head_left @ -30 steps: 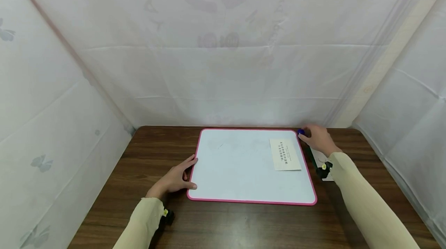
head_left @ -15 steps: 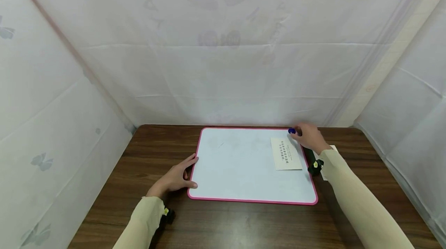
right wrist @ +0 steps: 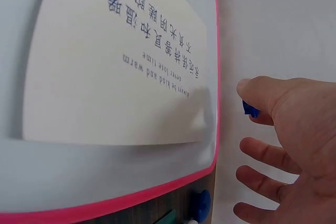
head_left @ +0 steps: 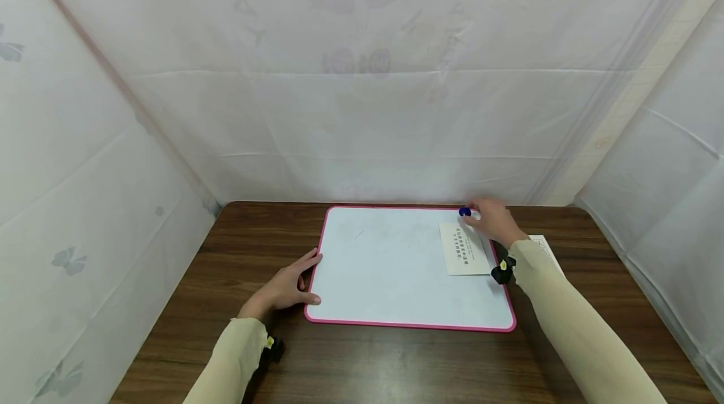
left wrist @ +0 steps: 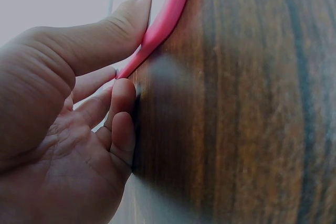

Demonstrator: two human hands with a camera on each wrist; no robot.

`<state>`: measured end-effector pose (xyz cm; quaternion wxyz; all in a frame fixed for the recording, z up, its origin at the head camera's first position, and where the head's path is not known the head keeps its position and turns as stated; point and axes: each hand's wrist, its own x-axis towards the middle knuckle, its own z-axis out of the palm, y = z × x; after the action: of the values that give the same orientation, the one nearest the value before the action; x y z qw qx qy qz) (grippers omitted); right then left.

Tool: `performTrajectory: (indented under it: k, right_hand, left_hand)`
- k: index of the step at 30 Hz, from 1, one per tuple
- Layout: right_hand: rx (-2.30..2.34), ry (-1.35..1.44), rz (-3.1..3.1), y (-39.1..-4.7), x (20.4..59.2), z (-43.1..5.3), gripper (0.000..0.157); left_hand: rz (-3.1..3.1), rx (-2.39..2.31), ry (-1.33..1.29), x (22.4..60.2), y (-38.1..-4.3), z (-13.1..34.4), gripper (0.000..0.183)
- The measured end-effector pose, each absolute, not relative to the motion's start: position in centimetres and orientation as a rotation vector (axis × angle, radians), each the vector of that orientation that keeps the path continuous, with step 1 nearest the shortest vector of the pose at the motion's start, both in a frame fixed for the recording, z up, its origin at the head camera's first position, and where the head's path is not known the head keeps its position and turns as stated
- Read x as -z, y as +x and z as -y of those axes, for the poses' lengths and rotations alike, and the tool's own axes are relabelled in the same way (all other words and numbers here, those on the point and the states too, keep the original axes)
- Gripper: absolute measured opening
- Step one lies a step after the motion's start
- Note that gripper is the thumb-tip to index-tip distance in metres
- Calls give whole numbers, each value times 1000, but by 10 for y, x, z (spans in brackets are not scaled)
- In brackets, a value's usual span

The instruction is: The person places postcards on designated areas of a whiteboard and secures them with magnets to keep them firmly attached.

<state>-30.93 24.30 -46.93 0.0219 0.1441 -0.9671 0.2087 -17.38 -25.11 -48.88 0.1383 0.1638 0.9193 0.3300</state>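
A whiteboard (head_left: 390, 272) with a pink frame lies on the wooden table. My left hand (head_left: 283, 288) rests at its left edge, thumb and forefinger spread along the frame. In the left wrist view the thumb (left wrist: 123, 27) presses on the pink rim, and other fingers lie against the side. A cream card (head_left: 464, 250) printed with text lies on the right part of the board. My right hand (head_left: 493, 220) pinches a small blue round magnet (head_left: 464, 212) between thumb and forefinger, over the board's far edge just beyond the card. Its other fingers are loosely bent.
Another blue round piece (right wrist: 200, 205) lies on the table beside the board, near a green item (right wrist: 167, 217). A white card (head_left: 545, 252) shows from under the right sleeve. White cloth (head_left: 362, 140) hangs behind and at both sides of the table.
My right hand has moved left with the blue magnet, from outside the board's far right corner to above the card. The left hand and the board stay in place.
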Motion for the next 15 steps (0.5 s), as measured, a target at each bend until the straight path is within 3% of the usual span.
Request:
performTrajectory:
  k: [15]
  right_hand:
    - [-626,428,3042,-306,469,-231,36]
  left_hand:
    - [-2658,-964,473,489,-173,251,94]
